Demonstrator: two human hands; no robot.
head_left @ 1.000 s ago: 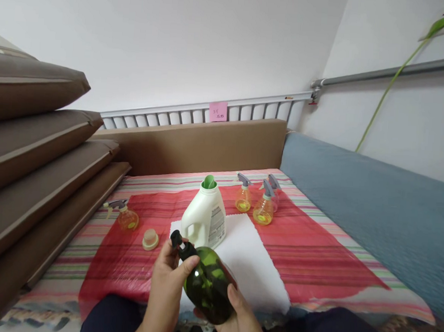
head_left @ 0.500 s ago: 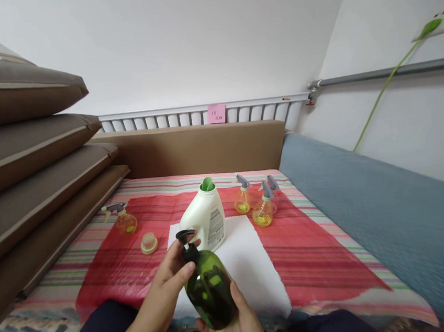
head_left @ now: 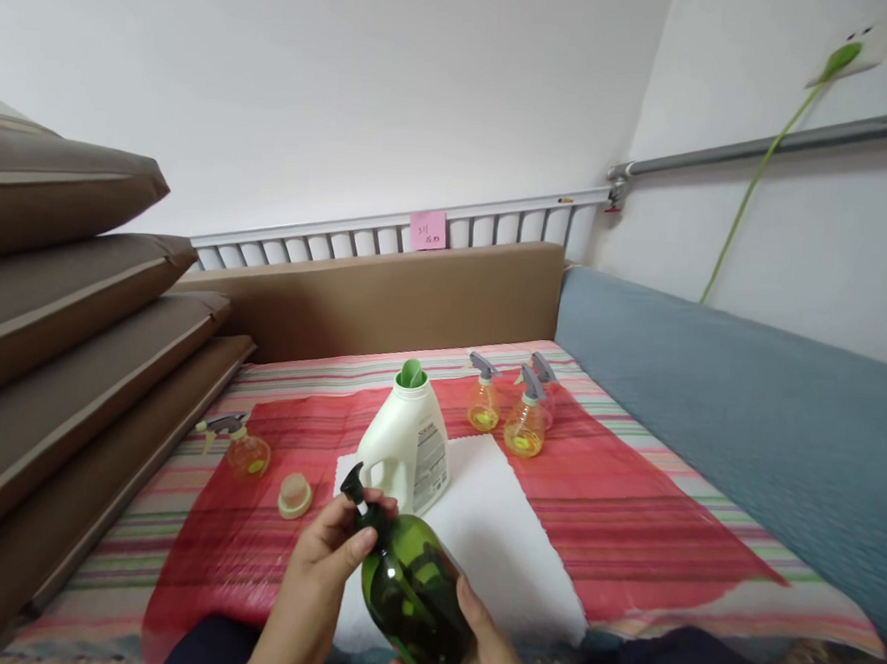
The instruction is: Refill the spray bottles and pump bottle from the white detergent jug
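A dark green pump bottle [head_left: 419, 601] is tilted in front of me, its black pump head pointing up and to the left. My left hand [head_left: 329, 550] grips the black collar at its neck between thumb and fingers. Around the lower body of the bottle wraps my right hand [head_left: 480, 645]. Just behind stands a white detergent jug [head_left: 407, 440], uncapped, with a green spout at its mouth. It rests on a white cloth [head_left: 491, 535]. To the left lies a pale round cap [head_left: 295, 496] on the red sheet.
Clear spray bottles [head_left: 525, 432] with grey triggers and some yellow liquid stand at the right rear. Another spray bottle [head_left: 247, 450] is at the left. Stacked brown cushions [head_left: 89, 350] rise on the left; a blue padded side [head_left: 712, 358] borders the right.
The green bottle has shifted slightly left and down with both hands, and its pump head has turned a little. The view has moved slightly.
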